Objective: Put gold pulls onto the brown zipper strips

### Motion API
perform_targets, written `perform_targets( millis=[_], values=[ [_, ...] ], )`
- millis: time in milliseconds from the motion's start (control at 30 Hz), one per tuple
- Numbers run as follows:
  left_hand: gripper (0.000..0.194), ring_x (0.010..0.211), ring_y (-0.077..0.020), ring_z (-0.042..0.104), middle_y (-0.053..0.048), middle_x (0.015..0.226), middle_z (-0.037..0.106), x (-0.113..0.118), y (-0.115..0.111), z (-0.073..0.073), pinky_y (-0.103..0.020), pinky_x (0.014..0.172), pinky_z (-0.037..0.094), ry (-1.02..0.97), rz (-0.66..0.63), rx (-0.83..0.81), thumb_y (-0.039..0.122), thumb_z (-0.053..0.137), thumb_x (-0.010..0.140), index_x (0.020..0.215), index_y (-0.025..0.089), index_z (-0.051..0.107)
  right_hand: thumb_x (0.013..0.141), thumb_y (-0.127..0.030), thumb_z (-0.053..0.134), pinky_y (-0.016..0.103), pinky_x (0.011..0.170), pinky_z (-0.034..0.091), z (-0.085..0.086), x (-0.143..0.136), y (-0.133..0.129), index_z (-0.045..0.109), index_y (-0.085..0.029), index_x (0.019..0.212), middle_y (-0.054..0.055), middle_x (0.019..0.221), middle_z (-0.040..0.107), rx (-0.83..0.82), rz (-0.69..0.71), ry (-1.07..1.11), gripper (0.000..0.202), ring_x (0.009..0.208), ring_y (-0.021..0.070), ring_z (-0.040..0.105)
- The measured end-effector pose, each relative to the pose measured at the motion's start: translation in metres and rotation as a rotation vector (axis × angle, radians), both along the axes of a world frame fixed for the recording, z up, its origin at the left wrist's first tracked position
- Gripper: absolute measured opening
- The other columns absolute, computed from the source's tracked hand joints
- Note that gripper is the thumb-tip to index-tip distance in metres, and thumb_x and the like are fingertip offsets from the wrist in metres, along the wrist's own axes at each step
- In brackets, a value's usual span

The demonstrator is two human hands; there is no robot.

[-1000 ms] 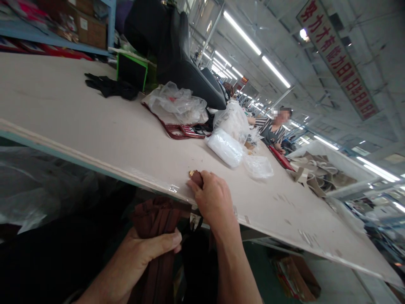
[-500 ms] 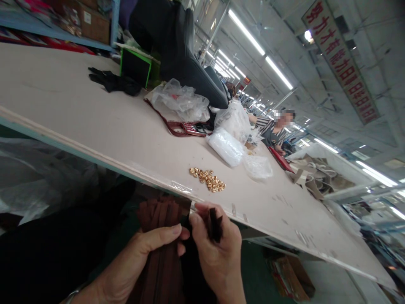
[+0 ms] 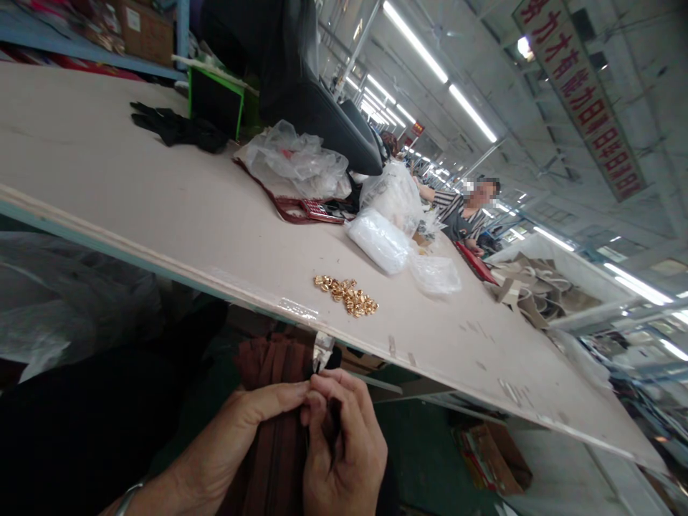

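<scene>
My left hand (image 3: pixel 255 416) is closed around the brown strips (image 3: pixel 274 401), below the surface (image 3: pixel 177 208) edge. My right hand (image 3: pixel 347 444) is curled, fingertips meeting the left thumb; its contents are hidden. Gold pieces (image 3: pixel 349 296) lie on the surface.

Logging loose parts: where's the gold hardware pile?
Head view, centre: the gold hardware pile lies on the tabletop, between the right hand and the white plastic packet.

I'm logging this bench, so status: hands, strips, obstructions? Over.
Left hand gripping brown strips. Right hand meeting left thumb, grip hidden. Silvery fitting close by at table edge, possible snag. Gold pieces clear of both hands.
</scene>
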State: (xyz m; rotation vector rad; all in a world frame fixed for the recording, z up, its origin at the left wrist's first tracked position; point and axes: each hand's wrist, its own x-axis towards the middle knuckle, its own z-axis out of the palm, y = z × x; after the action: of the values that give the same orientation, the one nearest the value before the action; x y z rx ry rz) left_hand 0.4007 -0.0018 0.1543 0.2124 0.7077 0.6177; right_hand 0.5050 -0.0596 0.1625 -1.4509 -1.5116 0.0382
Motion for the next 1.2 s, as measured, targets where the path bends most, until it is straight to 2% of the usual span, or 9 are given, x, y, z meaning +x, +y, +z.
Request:
perform_targets(
  millis=[167,367,467,567,667,833,967,1067,1200],
  values=[
    [0.008,0.07,-0.0237,0.073,-0.006,0.067,0.077,0.003,0.002,-0.002,-0.03,0.068,0.059,0.038,-0.002,0.033,0.021,0.081,0.062,0.068,0.017,0.08,0.09,-0.003,0.05,0.023,0.061,0.056,0.005,0.001,0.007,0.067,-0.021,0.108,0.006,0.089,0.061,0.008,0.007,-0.021,0.03,0.074,0.014,0.064],
    [0.009,0.078,-0.0259,0.075,-0.008,0.073,0.08,0.004,0.009,0.01,-0.031,0.079,0.059,0.118,0.052,0.126,0.023,0.082,0.064,0.061,0.016,0.076,0.093,-0.006,0.05,0.022,0.065,0.056,0.003,0.004,0.012,0.068,-0.019,0.108,0.006,0.088,0.062,-0.005,-0.041,-0.037,0.027,0.075,0.0134,0.065],
    [0.01,0.082,-0.0271,0.075,-0.008,0.076,0.08,0.003,0.01,0.017,-0.034,0.088,0.057,0.165,0.082,0.142,0.022,0.082,0.063,0.071,0.016,0.079,0.095,-0.009,0.05,0.022,0.066,0.055,0.005,0.005,0.016,0.069,-0.019,0.106,0.005,0.086,0.064,-0.041,-0.054,-0.02,0.025,0.074,0.013,0.065],
    [0.024,0.087,-0.0275,0.075,-0.006,0.082,0.081,0.002,0.007,0.021,-0.037,0.093,0.055,0.149,0.098,0.121,0.016,0.081,0.06,0.083,0.018,0.081,0.096,-0.013,0.05,0.024,0.071,0.054,0.008,0.005,0.023,0.07,-0.019,0.105,0.006,0.087,0.067,-0.101,-0.069,0.0,0.022,0.079,0.0149,0.066],
    [0.034,0.085,-0.0275,0.075,-0.005,0.084,0.081,-0.001,0.004,0.022,-0.037,0.088,0.057,0.122,0.093,0.125,0.015,0.083,0.053,0.087,0.02,0.08,0.096,-0.019,0.051,0.026,0.07,0.053,0.01,0.007,0.028,0.071,-0.019,0.103,0.006,0.088,0.069,-0.137,-0.088,0.046,0.021,0.081,0.0166,0.066],
    [0.018,0.067,-0.024,0.07,-0.002,0.06,0.072,-0.008,0.002,0.013,-0.03,0.067,0.056,0.21,0.012,0.412,0.027,0.085,0.062,0.075,0.018,0.078,0.093,-0.019,0.056,0.023,0.062,0.051,0.015,0.009,0.018,0.067,-0.021,0.111,0.002,0.084,0.067,-0.094,-0.027,0.111,0.021,0.072,0.014,0.063],
    [0.028,0.085,-0.029,0.072,-0.004,0.084,0.079,-0.015,0.004,0.007,-0.035,0.082,0.057,0.141,-0.017,0.489,0.03,0.086,0.063,0.088,0.022,0.079,0.086,-0.022,0.067,0.026,0.057,0.048,0.022,0.0,0.006,0.064,-0.022,0.12,0.001,0.08,0.066,-0.111,0.081,-0.068,0.034,0.065,0.015,0.061],
    [0.03,0.092,-0.0316,0.072,-0.005,0.093,0.08,-0.017,0.005,0.007,-0.035,0.085,0.057,0.141,-0.048,0.516,0.026,0.087,0.06,0.089,0.023,0.081,0.082,-0.023,0.072,0.026,0.057,0.048,0.022,-0.008,0.005,0.065,-0.021,0.111,0.001,0.078,0.067,-0.1,0.019,-0.108,0.03,0.062,0.0148,0.062],
    [0.026,0.085,-0.0293,0.074,-0.003,0.082,0.081,-0.017,0.005,0.01,-0.032,0.08,0.058,0.193,-0.017,0.539,0.011,0.086,0.056,0.077,0.026,0.082,0.073,-0.027,0.079,0.021,0.048,0.044,0.018,-0.013,0.007,0.064,-0.02,0.092,-0.004,0.067,0.062,-0.199,-0.067,0.107,0.025,0.052,0.0113,0.055]
  ],
)
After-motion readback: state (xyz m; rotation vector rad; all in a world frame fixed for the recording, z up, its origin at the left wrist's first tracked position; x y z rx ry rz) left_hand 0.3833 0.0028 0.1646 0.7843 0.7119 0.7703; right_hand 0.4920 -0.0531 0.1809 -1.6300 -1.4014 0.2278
